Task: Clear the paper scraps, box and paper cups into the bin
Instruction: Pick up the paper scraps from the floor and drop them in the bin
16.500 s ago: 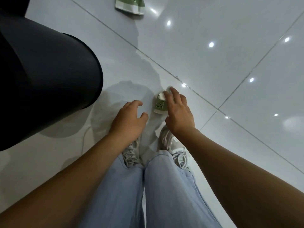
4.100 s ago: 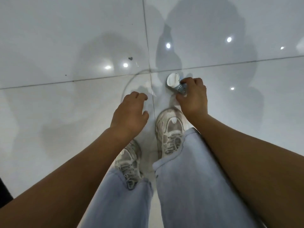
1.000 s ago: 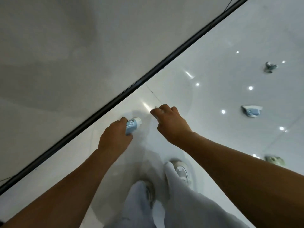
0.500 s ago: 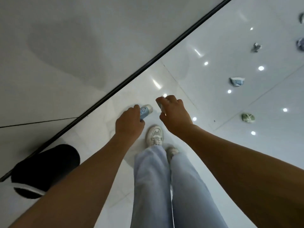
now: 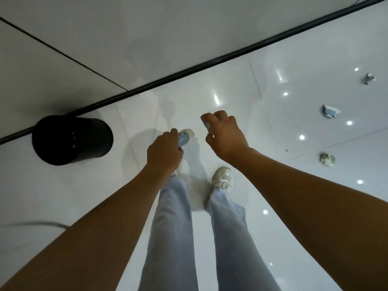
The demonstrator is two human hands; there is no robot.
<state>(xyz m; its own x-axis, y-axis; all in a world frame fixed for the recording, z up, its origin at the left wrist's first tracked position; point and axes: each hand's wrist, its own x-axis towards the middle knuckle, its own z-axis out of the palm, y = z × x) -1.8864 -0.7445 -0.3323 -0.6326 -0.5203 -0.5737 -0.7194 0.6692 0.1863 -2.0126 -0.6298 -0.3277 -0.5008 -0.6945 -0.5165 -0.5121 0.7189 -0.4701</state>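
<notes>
Left fingers [image 5: 172,133] curled round blue paper cup [image 5: 184,137]

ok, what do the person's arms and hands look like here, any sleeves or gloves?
Both arms are bare right to the frame's lower edge: no sleeves in view. The left hand and right hand are ungloved, with no watch, ring or band visible on the wrists and fingers that show.

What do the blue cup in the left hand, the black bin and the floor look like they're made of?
Blue cup: likely paper, matte printed wall with a cartoon face and a pale rim. Black bin: probably plastic, smooth dull-black cylinder with little sheen; metal can't be ruled out. Floor: glossy white tile, mirror-like, showing ceiling-light reflections and thin grout lines.
</notes>
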